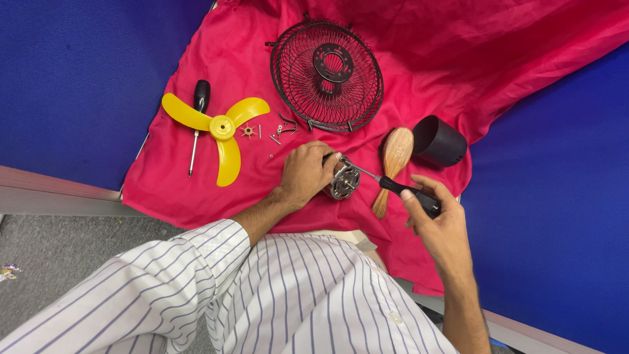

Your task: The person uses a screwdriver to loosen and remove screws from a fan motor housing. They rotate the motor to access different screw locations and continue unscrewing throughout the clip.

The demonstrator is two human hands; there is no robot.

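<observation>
On cloth (209,196), below grille (326,74): left hand (306,174) clamps motor (343,179); right hand (438,219) grips screwdriver (400,189), shaft slanting up-left, tip at motor's right face.

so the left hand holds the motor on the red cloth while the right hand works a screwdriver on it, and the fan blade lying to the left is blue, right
Not quite: the head view shows the fan blade is yellow, not blue. The rest holds: the left hand holds the motor on the red cloth while the right hand works a screwdriver on it.
</observation>
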